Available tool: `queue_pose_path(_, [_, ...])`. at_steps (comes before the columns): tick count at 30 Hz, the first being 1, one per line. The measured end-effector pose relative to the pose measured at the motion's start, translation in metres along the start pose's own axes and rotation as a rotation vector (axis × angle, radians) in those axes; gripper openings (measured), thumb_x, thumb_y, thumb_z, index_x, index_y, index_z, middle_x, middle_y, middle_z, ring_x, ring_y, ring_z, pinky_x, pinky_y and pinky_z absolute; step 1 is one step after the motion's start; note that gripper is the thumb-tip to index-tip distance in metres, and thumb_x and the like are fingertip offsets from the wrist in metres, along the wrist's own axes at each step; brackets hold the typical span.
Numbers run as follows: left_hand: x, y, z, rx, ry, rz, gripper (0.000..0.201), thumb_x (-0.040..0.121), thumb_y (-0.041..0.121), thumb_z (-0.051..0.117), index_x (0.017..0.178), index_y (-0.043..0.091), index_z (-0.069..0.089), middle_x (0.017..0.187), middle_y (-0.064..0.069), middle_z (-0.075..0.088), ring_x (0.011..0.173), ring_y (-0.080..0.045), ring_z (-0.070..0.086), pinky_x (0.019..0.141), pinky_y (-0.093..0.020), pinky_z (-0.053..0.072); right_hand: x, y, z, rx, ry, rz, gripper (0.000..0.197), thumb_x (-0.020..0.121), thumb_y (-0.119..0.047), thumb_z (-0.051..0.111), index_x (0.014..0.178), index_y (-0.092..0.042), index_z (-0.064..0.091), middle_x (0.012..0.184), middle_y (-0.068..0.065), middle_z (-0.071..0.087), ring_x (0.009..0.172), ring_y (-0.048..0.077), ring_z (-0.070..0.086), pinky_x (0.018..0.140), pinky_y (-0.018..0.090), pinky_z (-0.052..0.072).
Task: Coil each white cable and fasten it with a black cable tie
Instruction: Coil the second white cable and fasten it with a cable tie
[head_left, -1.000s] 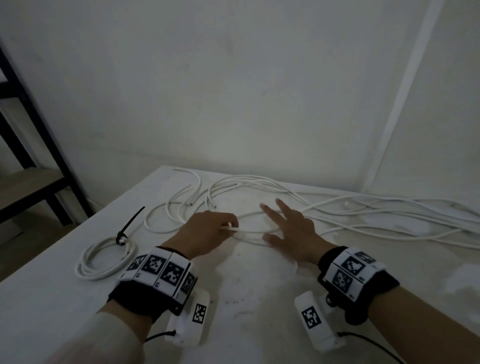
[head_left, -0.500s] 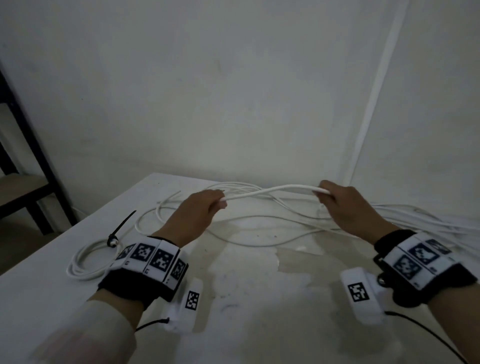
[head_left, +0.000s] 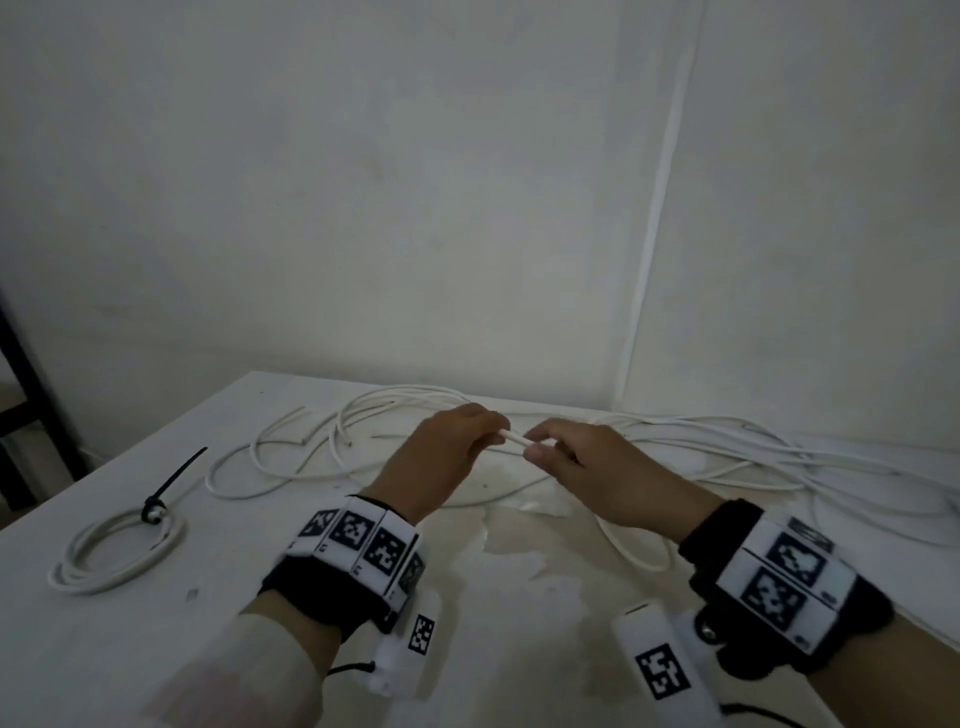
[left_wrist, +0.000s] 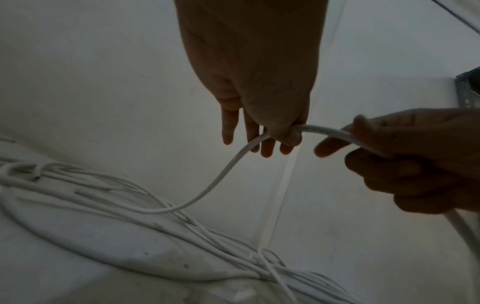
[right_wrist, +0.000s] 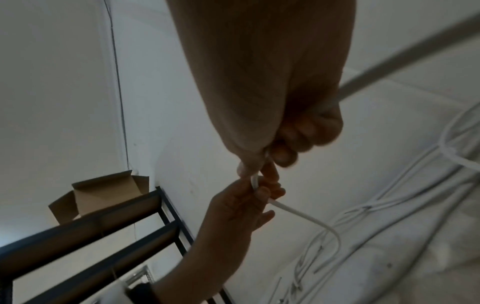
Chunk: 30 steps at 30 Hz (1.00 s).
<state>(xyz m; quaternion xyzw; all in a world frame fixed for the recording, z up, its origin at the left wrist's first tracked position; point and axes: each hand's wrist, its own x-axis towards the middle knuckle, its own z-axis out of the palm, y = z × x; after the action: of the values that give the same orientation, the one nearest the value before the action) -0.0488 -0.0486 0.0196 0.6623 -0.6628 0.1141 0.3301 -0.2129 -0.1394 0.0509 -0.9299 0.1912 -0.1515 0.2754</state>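
Observation:
Above the table's middle, my left hand (head_left: 496, 434) and right hand (head_left: 537, 449) meet. Both pinch the same white cable (head_left: 515, 439), a short stretch showing between them. In the left wrist view the left thumb and forefinger (left_wrist: 291, 133) pinch the cable (left_wrist: 223, 174), which sags to the pile. My right hand (left_wrist: 405, 160) grips it close by. A loop (head_left: 628, 551) hangs under the right hand. Several loose white cables (head_left: 727, 457) sprawl along the table's back. A coiled cable (head_left: 114, 551) fastened with a black tie (head_left: 171, 486) lies at the left.
The white table (head_left: 260, 649) ends at its left edge, close to the tied coil. A black metal shelf (head_left: 26, 405) stands left of it, and a cardboard box (right_wrist: 101, 193) sits on it. Walls close off the back and right.
My right hand, stretched out to the right along the cable half a second ago, has come back to the left hand. A loop of cable now hangs beneath it.

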Motion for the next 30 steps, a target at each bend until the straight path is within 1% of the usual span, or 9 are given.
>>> queue_pose_path(2, [0.002, 0.006, 0.003, 0.025, -0.009, 0.004, 0.022, 0.087, 0.017, 0.05, 0.092, 0.003, 0.066, 0.081, -0.012, 0.066, 0.069, -0.024, 0.059, 0.061, -0.028, 0.039, -0.003, 0.006, 0.0, -0.084, 0.076, -0.017, 0.023, 0.095, -0.034, 0.043, 0.088, -0.017, 0.057, 0.067, -0.005, 0.053, 0.061, 0.01, 0.047, 0.057, 0.024, 0.033])
queue_pose_path(6, [0.003, 0.004, 0.007, 0.062, -0.057, -0.07, 0.018, 0.096, 0.016, 0.045, 0.091, 0.003, 0.057, 0.08, -0.007, 0.056, 0.068, -0.018, 0.045, 0.062, -0.026, 0.03, -0.021, 0.024, -0.009, -0.102, 0.229, -0.059, 0.027, 0.096, -0.031, 0.042, 0.088, -0.013, 0.06, 0.078, 0.008, 0.065, 0.075, 0.026, 0.058, 0.07, 0.036, 0.042])
queue_pose_path(9, [0.003, 0.001, 0.01, 0.033, -0.09, -0.14, 0.019, 0.097, 0.017, 0.043, 0.093, 0.004, 0.056, 0.083, -0.005, 0.06, 0.073, -0.022, 0.054, 0.067, -0.032, 0.042, -0.034, 0.041, -0.022, -0.114, 0.324, -0.079, 0.026, 0.096, -0.034, 0.042, 0.085, -0.016, 0.058, 0.065, 0.003, 0.06, 0.063, 0.022, 0.056, 0.061, 0.034, 0.038])
queue_pose_path(12, [-0.001, -0.014, 0.004, -0.018, -0.033, -0.205, 0.022, 0.096, 0.025, 0.046, 0.087, 0.007, 0.056, 0.075, -0.007, 0.061, 0.068, -0.023, 0.056, 0.065, -0.034, 0.042, -0.047, 0.062, -0.038, -0.076, 0.478, -0.077, 0.035, 0.087, -0.047, 0.039, 0.079, -0.017, 0.057, 0.053, -0.002, 0.051, 0.048, 0.013, 0.046, 0.051, 0.025, 0.03])
queue_pose_path(15, [-0.005, -0.032, -0.007, -0.022, 0.045, -0.218, 0.032, 0.092, 0.039, 0.045, 0.083, 0.011, 0.056, 0.071, -0.007, 0.063, 0.062, -0.017, 0.056, 0.06, -0.021, 0.04, -0.061, 0.084, -0.052, -0.072, 0.528, -0.006, 0.03, 0.09, -0.041, 0.045, 0.078, -0.016, 0.057, 0.053, 0.004, 0.052, 0.058, 0.012, 0.051, 0.052, 0.021, 0.033])
queue_pose_path(19, [-0.009, -0.039, -0.018, 0.011, 0.057, -0.286, 0.016, 0.094, 0.01, 0.048, 0.081, 0.015, 0.055, 0.063, 0.002, 0.058, 0.053, -0.002, 0.052, 0.055, -0.01, 0.037, -0.072, 0.102, -0.061, -0.11, 0.544, 0.071, 0.016, 0.094, -0.021, 0.048, 0.079, -0.02, 0.055, 0.047, -0.003, 0.044, 0.054, 0.006, 0.05, 0.048, 0.022, 0.032])
queue_pose_path(22, [-0.015, -0.034, -0.025, 0.015, 0.016, -0.358, 0.021, 0.097, 0.017, 0.044, 0.076, 0.019, 0.049, 0.056, 0.006, 0.051, 0.047, -0.001, 0.048, 0.048, -0.013, 0.035, -0.071, 0.104, -0.062, -0.161, 0.53, 0.109, 0.015, 0.094, -0.026, 0.046, 0.08, -0.021, 0.051, 0.045, -0.005, 0.039, 0.042, 0.013, 0.041, 0.046, 0.027, 0.029])
queue_pose_path(24, [-0.021, -0.027, -0.031, 0.099, -0.048, -0.384, 0.022, 0.097, 0.025, 0.04, 0.078, 0.019, 0.048, 0.058, 0.011, 0.048, 0.049, 0.0, 0.042, 0.047, -0.017, 0.029, -0.069, 0.104, -0.062, -0.199, 0.547, 0.139, 0.016, 0.095, -0.028, 0.045, 0.083, -0.018, 0.052, 0.05, -0.005, 0.043, 0.046, 0.009, 0.04, 0.048, 0.028, 0.031])
queue_pose_path(30, [-0.024, -0.003, -0.048, 0.049, -0.124, -0.491, 0.025, 0.098, 0.021, 0.038, 0.079, 0.016, 0.052, 0.069, 0.007, 0.049, 0.059, -0.006, 0.042, 0.052, -0.018, 0.028, -0.063, 0.11, -0.059, -0.224, 0.597, 0.128, 0.021, 0.095, -0.018, 0.046, 0.096, -0.006, 0.063, 0.09, 0.012, 0.065, 0.078, 0.028, 0.057, 0.067, 0.03, 0.038])
